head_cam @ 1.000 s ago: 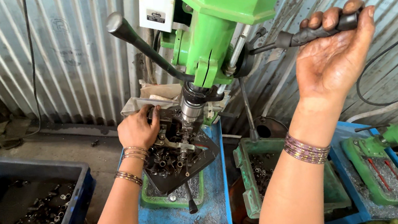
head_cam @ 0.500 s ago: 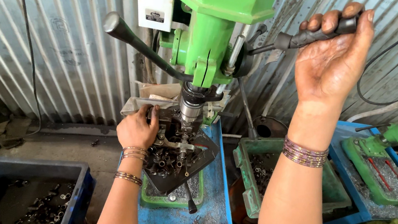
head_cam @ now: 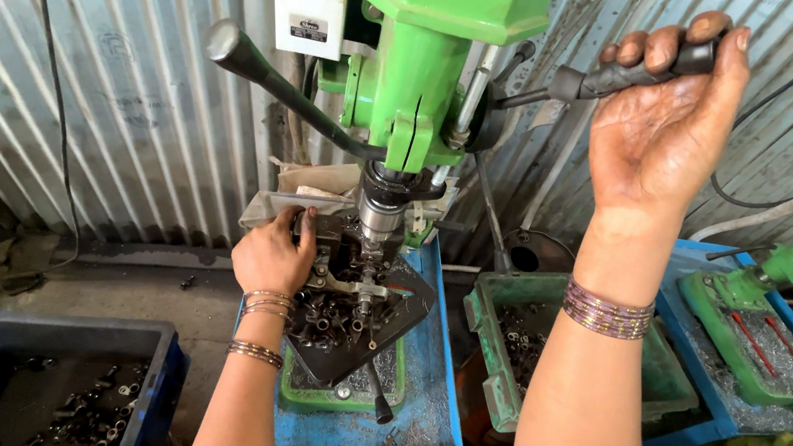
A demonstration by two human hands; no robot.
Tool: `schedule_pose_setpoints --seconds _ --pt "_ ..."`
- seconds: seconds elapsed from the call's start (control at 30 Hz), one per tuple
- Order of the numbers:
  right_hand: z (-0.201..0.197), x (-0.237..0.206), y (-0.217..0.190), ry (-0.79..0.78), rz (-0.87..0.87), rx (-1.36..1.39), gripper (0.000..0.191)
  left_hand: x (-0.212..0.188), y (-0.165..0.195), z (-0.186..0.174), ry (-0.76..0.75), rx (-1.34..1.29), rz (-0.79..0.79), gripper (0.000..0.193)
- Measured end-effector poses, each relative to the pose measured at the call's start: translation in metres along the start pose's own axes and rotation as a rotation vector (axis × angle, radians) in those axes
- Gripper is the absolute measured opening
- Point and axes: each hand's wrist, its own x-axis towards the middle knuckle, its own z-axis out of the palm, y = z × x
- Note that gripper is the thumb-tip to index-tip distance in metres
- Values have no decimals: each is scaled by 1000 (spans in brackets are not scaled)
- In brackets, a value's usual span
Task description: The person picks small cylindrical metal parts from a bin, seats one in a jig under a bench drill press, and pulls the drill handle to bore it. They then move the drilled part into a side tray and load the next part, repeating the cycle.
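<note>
Two hands busy: right hand (head_cam: 673, 134) fingers (head_cam: 657, 45) curled shut round the black feed handle (head_cam: 635, 73), long axis level, pointing left to the green drill press (head_cam: 414, 80), left hand (head_cam: 270, 259) fingers pressed on the metal part (head_cam: 342, 270) under the spindle (head_cam: 379, 205), on the blue worktop (head_cam: 432, 390).

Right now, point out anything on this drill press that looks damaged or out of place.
The green head casting shows a dark line like a crack down its front, just above the spindle. Whether it is a crack or a clamping slit cannot be told.
</note>
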Motion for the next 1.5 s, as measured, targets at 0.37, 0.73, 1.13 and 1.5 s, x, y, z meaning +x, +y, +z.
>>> schedule_pose_setpoints --seconds 0.37,0.73,1.13,1.5 --pt "3 -5 -1 6 -12 -19 27 0 0 0 8 -12 0 41" --pt "5 -9 -3 13 -16 -28 29 0 -1 0 0 -14 -3 42" --pt "9 -33 0 12 -58 -42 30 0 -5 -8 -150 -50 -193 60" --pt "-35 110 36 55 209 -23 33 -119 50 26 20 -1182 -359 48"
